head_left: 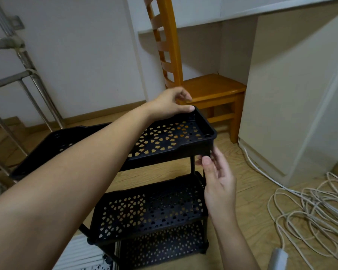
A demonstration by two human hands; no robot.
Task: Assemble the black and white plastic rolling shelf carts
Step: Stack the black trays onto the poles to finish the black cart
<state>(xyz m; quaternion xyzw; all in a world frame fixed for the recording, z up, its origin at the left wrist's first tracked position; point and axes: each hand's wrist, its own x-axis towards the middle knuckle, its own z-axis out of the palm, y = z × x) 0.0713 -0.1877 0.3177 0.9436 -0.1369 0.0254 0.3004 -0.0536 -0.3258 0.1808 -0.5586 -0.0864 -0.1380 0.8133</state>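
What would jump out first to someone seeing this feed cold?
The black three-tier cart fills the centre, and its top shelf appears tilted rather than seated level. The left hand touches that shelf's far right corner, while the right hand pinches under its near right corner. Behind stands a wooden chair, and a loose white cable coils on the floor at right.

Place: a lived-in room of a home.
Beyond the left hand (pixel 172 103): an orange-brown wooden ladder-back chair (pixel 213 90) under a built-in white desk top (pixel 242 8).
Right of the right hand (pixel 217 178): loose coils of white cable (pixel 310 207) on tan wood-look flooring (pixel 252 182).
Far left of the left hand: a grey metal tube frame (pixel 4 43) by the pale wall.
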